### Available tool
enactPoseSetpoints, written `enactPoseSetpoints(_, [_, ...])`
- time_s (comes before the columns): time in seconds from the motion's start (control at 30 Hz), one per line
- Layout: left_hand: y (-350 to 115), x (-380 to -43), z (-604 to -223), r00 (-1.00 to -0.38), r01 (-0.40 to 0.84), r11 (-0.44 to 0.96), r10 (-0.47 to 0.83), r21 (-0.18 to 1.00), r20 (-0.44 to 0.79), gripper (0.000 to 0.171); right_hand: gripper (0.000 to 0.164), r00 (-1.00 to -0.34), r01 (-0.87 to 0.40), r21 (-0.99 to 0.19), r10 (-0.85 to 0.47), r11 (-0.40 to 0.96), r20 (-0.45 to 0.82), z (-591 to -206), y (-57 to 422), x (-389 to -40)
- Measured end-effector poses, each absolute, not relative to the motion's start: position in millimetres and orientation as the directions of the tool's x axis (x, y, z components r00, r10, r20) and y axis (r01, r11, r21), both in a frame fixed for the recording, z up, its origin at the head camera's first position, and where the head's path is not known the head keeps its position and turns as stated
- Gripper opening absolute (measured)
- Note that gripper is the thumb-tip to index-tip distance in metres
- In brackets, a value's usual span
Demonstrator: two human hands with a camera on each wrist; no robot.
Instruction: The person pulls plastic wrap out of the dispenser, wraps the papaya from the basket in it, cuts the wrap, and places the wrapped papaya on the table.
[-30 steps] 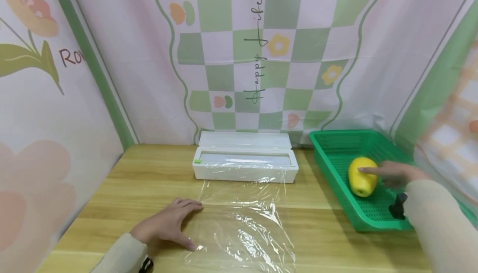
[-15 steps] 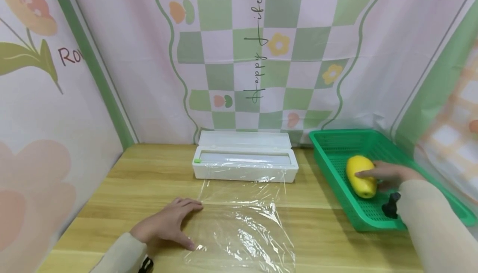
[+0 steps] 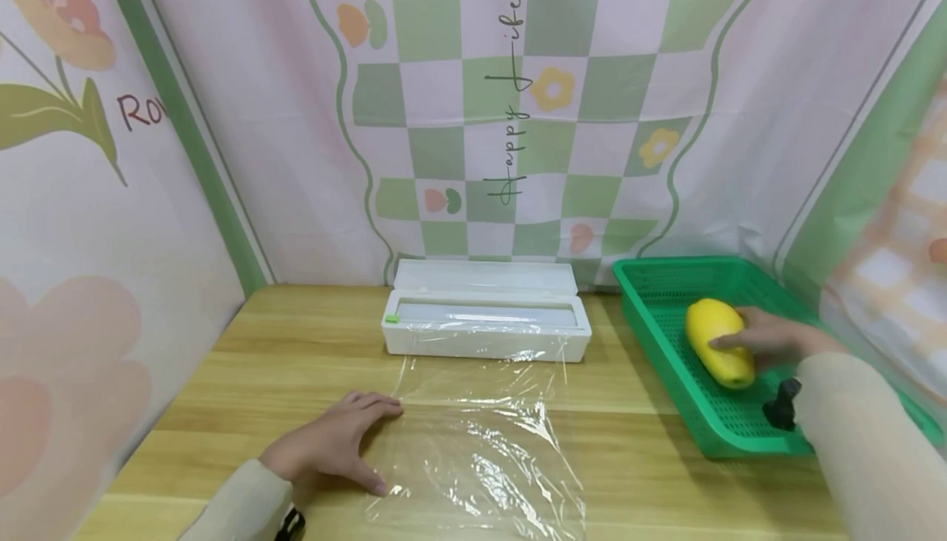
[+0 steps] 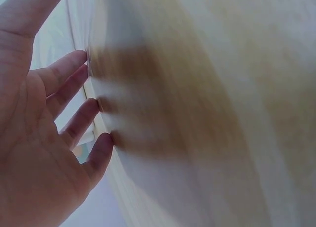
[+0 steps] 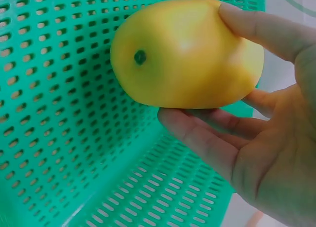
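A smooth, oblong yellow fruit (image 5: 182, 54) is held by the right hand (image 3: 777, 339) within a green plastic basket with perforated walls (image 3: 662, 368), which is set at the right side of the pale wood-grain tabletop (image 3: 281, 352). The fruit is clamped between the thumb, pressed to one side, and the fingers, placed against the other; a small dark spot is shown on one end. Whether the fruit is clear of the basket's floor cannot be told.

The left hand (image 3: 333, 442) is rested at the left edge of a sheet of clear, glossy plastic film (image 3: 481, 459), its thumb and fingers spread apart and nothing gripped. The film is laid, creased, across the tabletop in front of a long white box (image 3: 484, 344), by whose front it is met. The box's translucent lid (image 3: 484, 276) is raised at the back, and a small bright green tab (image 3: 392, 319) is seen near its left front corner. Both forearms are covered by cream sleeves (image 3: 866, 418). Behind, a cloth backdrop printed with green and white checks (image 3: 562, 11) is hung.
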State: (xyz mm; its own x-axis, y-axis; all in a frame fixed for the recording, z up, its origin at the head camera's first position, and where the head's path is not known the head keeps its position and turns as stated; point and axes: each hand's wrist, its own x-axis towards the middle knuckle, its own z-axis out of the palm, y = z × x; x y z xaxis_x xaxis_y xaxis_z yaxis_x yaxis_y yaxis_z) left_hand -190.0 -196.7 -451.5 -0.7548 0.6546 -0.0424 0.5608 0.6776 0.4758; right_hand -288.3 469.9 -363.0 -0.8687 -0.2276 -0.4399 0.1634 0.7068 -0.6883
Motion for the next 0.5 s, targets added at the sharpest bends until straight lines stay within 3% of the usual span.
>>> enactPoseSetpoints(0.17, [-196, -190, -450, -0.757, 0.557, 0.679, 0.652, 0.478, -0.046, 0.109, 0.1, -0.886, 0.143, -0.691, -0.22, 0.709, -0.409, -352, 466, -283])
enactPoseSetpoints(0.5, [-196, -188, -450, -0.758, 0.558, 0.68, 0.651, 0.476, -0.04, 0.109, 0.106, -0.942, -0.011, -0.559, -0.196, 0.829, -0.271, -330, 460, -276])
